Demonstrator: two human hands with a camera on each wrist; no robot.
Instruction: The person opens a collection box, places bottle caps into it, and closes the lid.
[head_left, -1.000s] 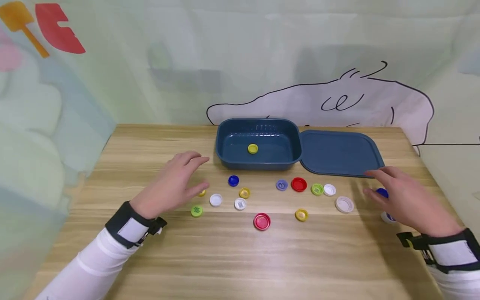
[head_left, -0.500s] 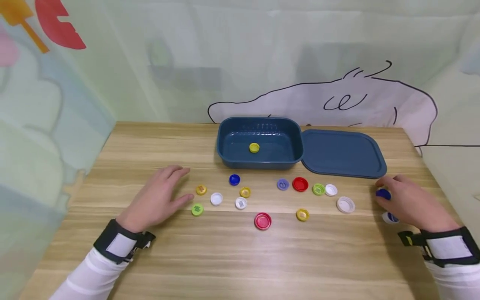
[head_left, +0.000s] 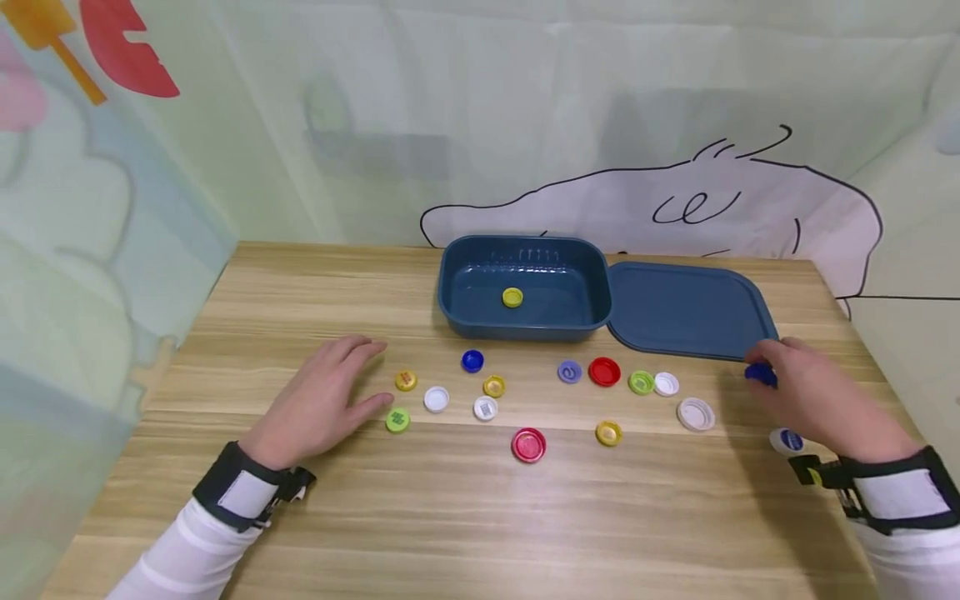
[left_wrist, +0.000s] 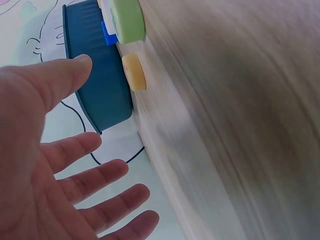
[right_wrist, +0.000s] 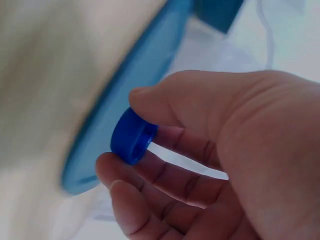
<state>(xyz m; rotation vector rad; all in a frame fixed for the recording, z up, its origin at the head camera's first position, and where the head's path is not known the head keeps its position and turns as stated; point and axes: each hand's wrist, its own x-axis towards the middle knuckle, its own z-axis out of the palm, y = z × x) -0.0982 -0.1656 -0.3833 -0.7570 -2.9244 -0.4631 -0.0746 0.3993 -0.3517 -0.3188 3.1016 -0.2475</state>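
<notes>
My right hand (head_left: 832, 400) pinches a blue bottle cap (right_wrist: 131, 137) between thumb and fingers, lifted near the front right corner of the dark blue lid (head_left: 690, 308). My left hand (head_left: 315, 404) is held over the left part of the table with fingers relaxed and nothing in them. Nearest to it are a yellow cap (head_left: 406, 381) and a green cap (head_left: 397, 420), just off its thumb and fingertips. A dark blue box (head_left: 525, 325) stands at the back with a yellow cap (head_left: 512, 297) inside.
Several loose caps lie in front of the box, among them a large red cap (head_left: 528, 446), a red cap (head_left: 604, 372) and a pale cap (head_left: 695, 414). A white cap with a blue top (head_left: 787, 442) lies below my right hand. A printed curtain (head_left: 525, 108) hangs behind the table.
My right hand has closed on the blue cap and picked it up. The left hand has drawn back to the left, away from the yellow cap.
</notes>
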